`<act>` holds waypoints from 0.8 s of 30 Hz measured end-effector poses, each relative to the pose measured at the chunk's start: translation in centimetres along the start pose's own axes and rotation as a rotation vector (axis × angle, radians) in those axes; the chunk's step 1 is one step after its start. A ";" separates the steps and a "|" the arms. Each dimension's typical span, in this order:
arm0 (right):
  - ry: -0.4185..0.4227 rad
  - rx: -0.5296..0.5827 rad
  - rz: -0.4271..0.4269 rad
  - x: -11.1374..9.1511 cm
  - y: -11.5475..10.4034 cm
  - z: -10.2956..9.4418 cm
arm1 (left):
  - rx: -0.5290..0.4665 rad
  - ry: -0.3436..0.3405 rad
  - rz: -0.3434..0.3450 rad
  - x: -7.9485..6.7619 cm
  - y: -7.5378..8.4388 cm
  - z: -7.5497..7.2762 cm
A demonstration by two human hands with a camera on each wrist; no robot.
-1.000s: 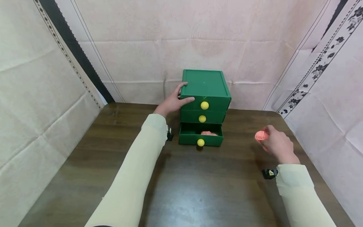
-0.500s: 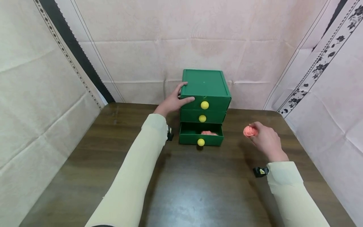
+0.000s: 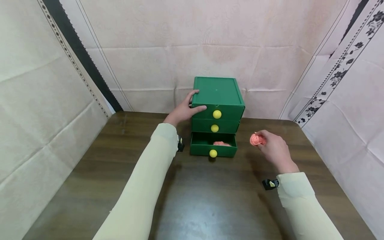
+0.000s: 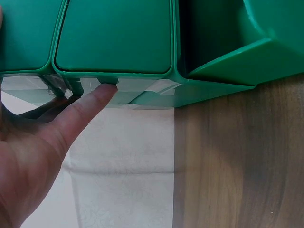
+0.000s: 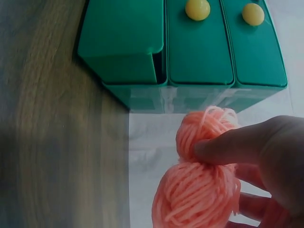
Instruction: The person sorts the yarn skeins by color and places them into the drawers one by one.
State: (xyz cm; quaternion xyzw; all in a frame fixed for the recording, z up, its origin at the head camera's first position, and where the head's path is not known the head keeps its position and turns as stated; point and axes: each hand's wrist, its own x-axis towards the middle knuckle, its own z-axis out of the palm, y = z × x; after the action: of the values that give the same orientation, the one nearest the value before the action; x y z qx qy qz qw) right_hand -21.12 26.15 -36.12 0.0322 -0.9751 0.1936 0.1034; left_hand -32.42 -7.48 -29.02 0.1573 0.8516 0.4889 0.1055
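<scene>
A green cabinet (image 3: 218, 91) of three stacked drawers with yellow knobs stands at the back of the table. Its bottom drawer (image 3: 198, 150) is pulled out, and a coral bundle (image 3: 221, 143) shows inside. My left hand (image 3: 183, 111) rests against the cabinet's upper left side, fingers spread, thumb near the front edge; the left wrist view shows the thumb (image 4: 90, 107) extended against the side. To the right of the cabinet, my right hand (image 3: 274, 148) pinches a coral yarn skein (image 5: 197, 194) by its narrowed middle, above the table. Part of the skein is hidden by the hand.
The brown wooden table (image 3: 192, 196) extends in front of the cabinet. Pale patterned cloth (image 3: 150, 66) hangs behind it and along both sides. Each wrist carries a small black camera, such as the right camera (image 3: 270, 184).
My right hand has carried the yarn skein leftward, closer to the cabinet. The left hand keeps its place on the cabinet, and the bottom drawer stays pulled out.
</scene>
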 end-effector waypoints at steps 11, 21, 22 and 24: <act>0.012 0.026 -0.088 0.4 -1.5 1.1 | 0.001 -0.006 -0.011 0.0 -0.3 0.1; 0.037 0.019 -0.133 0.9 -2.6 1.6 | -0.014 -0.005 -0.002 0.3 -0.2 -0.1; 0.034 0.019 -0.130 1.0 -2.8 1.6 | -0.010 -0.003 -0.001 0.4 -0.2 -0.1; 0.030 0.021 -0.130 1.0 -3.0 1.6 | -0.009 -0.004 0.000 0.4 -0.2 -0.1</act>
State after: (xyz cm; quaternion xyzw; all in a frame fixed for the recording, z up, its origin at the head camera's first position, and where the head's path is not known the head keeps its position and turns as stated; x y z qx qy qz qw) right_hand -22.09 22.73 -36.25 0.0939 -0.9672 0.1969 0.1298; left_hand -32.86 -7.48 -29.15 0.1577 0.8492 0.4922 0.1080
